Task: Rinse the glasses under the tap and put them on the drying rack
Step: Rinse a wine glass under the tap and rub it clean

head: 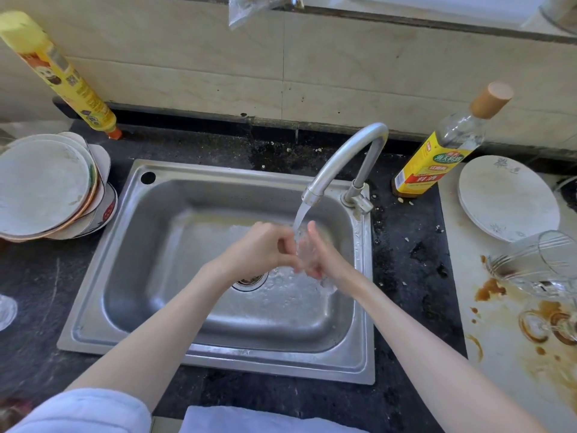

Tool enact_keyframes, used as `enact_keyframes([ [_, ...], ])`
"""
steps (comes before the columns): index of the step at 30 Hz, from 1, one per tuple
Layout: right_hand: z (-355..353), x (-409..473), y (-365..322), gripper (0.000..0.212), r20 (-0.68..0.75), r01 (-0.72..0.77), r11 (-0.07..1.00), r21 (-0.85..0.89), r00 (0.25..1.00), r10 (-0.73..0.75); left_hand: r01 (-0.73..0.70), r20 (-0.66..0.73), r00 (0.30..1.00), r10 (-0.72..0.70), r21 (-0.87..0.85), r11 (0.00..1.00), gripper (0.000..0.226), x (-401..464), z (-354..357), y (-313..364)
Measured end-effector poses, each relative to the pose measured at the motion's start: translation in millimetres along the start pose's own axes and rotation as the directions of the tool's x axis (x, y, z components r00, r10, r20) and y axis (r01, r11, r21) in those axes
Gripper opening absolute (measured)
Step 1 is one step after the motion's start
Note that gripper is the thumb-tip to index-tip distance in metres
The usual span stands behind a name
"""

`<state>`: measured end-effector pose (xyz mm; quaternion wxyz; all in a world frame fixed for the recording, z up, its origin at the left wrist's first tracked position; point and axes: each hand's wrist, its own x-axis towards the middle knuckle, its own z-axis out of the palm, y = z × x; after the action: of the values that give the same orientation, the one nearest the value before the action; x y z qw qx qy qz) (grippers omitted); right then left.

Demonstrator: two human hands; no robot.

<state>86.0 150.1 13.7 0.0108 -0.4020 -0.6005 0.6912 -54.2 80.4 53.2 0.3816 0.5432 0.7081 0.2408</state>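
Water runs from the curved steel tap (pixel 343 157) into the steel sink (pixel 131 276). My hands meet under the stream. My right hand (pixel 324 260) is wrapped around a small clear glass (pixel 304 250), which is blurred by the water. My left hand (pixel 265 248) has its fingers closed on the glass's near side. More clear glasses (pixel 540 260) lie tilted on the stained pale board (pixel 505 354) at the right, and another glass (pixel 565 331) stands near the right edge. A glass base (pixel 6 310) shows at the far left edge.
A stack of plates (pixel 46 189) sits left of the sink. One white plate (pixel 505 198) lies at the back right. A yellow-labelled bottle (pixel 437 157) stands beside the tap, and a yellow spray can (pixel 62 76) leans at the back left. The counter (pixel 412 260) is dark.
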Motion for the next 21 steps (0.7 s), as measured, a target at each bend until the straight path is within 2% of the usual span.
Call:
enact_keyframes([
  [1,1.2,-1.0,-1.9,0.052,-0.028,0.032,0.999,-0.016,0.999,-0.032,0.031,-0.085,0.996,-0.036,-0.061,0.998,0.026,-0.2,2.0,-0.9],
  [2,1.8,-0.1,-2.4,0.039,-0.054,0.056,0.997,-0.044,0.997,-0.058,0.032,-0.105,0.993,-0.045,-0.120,0.992,0.025,-0.5,3.7,-3.1],
  [3,2.1,-0.3,-4.3,0.034,-0.067,0.050,0.997,-0.060,0.996,-0.054,0.019,-0.030,0.999,-0.023,-0.137,0.990,0.016,-1.9,3.7,-4.2],
  [4,0.2,3.1,-2.0,0.036,-0.069,0.028,0.996,-0.081,0.997,-0.034,-0.002,0.095,0.995,0.012,-0.099,0.995,0.012,-3.9,3.7,-6.1],
  [5,-0.2,5.3,-2.5,0.044,-0.071,-0.011,0.995,-0.101,0.997,0.004,-0.018,0.216,0.976,0.027,-0.045,0.999,0.018,-6.4,4.4,-8.6],
  [7,-2.8,3.7,-5.6,0.063,-0.043,-0.114,0.984,-0.137,0.993,0.109,-0.031,0.317,0.948,0.032,-0.008,0.999,0.021,-8.8,4.0,-9.4],
  [9,-6.8,2.0,-5.9,0.075,0.016,-0.152,0.983,-0.104,0.988,0.155,0.019,0.251,0.968,0.006,-0.096,0.995,0.012,-7.8,1.7,-5.3],
  [12,-4.0,-2.1,-6.3,0.062,-0.020,-0.050,0.996,-0.072,0.999,0.049,0.079,-0.007,0.997,-0.081,-0.163,0.983,0.030,-4.4,5.8,-5.6],
  [14,-1.9,-0.6,-1.5,0.064,-0.057,0.016,0.991,-0.136,0.998,-0.024,0.053,-0.077,0.995,-0.067,-0.169,0.984,0.026,-4.9,8.9,-7.9],
  [15,-0.8,-0.1,-0.7,0.062,-0.065,0.030,0.987,-0.157,0.997,-0.041,0.024,-0.034,0.999,-0.030,-0.161,0.987,0.019,-6.4,8.8,-8.6],
  [17,1.0,-2.0,-4.1,0.048,-0.035,-0.011,0.992,-0.129,0.999,0.007,-0.029,0.136,0.989,0.049,-0.145,0.989,0.015,-8.6,4.2,-10.8],
  [19,0.3,-3.9,-8.0,0.061,0.004,-0.055,0.996,-0.066,0.998,0.055,-0.041,0.253,0.965,0.065,-0.099,0.994,0.010,-7.9,-3.7,-10.3],
  [21,3.7,-6.0,-10.1,0.072,0.070,-0.040,0.999,-0.037,0.997,0.042,0.006,0.194,0.981,0.003,-0.046,0.999,0.014,-4.3,-7.3,-9.2],
])
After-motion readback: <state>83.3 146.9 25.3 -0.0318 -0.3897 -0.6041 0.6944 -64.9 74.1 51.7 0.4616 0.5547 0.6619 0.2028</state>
